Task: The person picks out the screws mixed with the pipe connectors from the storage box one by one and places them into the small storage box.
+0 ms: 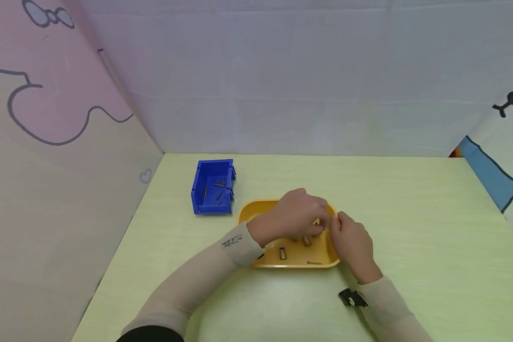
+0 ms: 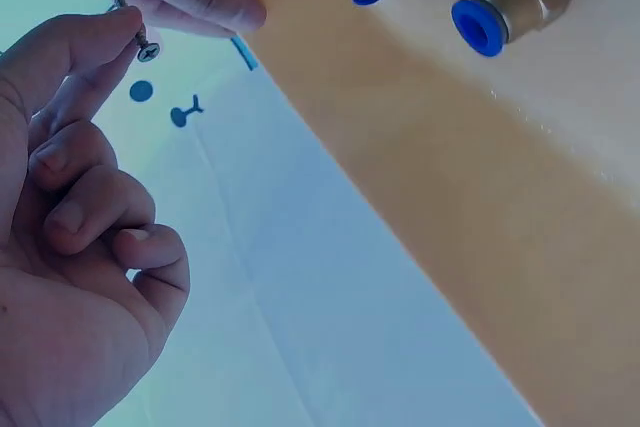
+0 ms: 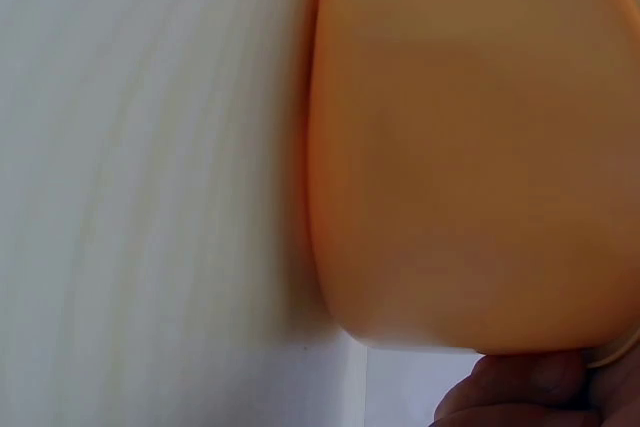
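My left hand [image 1: 297, 216] is over the right part of a yellow tray [image 1: 290, 266], pinching a small screw [image 2: 147, 50] between thumb and forefinger. In the left wrist view its other fingers are curled in toward the palm. My right hand [image 1: 354, 244] grips the tray's right rim; its fingers [image 3: 525, 382] show at the bottom of the right wrist view. Inside the tray lie metal push-in fittings [image 2: 515, 2] with blue collars, and one loose screw [image 1: 314, 262] near the front wall. My left hand and forearm hide part of the tray.
A blue bin [image 1: 213, 209] with several screws [image 1: 220, 184] in it stands behind and left of the tray on the pale table [image 1: 419, 213]. A dark strap piece [image 1: 352, 298] hangs by the right sleeve. Fabric walls border the table's back and sides.
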`<act>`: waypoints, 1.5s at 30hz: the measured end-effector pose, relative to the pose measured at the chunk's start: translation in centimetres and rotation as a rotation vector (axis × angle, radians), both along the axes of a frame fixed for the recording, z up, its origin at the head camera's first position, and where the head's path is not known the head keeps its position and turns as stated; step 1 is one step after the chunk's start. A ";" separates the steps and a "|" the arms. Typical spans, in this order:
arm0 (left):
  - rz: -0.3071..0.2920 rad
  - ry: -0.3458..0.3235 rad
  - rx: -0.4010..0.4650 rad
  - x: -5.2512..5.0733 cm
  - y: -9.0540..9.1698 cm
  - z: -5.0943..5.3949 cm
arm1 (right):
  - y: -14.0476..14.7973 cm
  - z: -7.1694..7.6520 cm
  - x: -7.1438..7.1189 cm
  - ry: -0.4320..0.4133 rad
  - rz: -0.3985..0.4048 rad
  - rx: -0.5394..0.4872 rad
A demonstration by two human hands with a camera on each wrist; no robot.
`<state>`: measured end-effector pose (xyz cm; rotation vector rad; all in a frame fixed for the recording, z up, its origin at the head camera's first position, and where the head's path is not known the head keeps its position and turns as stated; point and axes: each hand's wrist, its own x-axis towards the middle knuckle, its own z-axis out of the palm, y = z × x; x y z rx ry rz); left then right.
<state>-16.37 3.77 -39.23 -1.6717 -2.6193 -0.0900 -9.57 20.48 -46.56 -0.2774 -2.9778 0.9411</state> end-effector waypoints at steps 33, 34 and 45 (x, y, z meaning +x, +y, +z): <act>0.757 -0.090 0.264 -7.4 -14.7 0.3 | 0.0 -0.3 -0.4 -0.005 -0.018 0.015; 0.784 -0.099 0.261 -7.5 -15.3 0.2 | -0.1 -0.3 -0.4 -0.007 -0.019 0.014; 1.045 -0.205 0.187 -8.0 -19.7 -0.8 | -0.1 -0.1 -0.2 -0.025 -0.023 0.004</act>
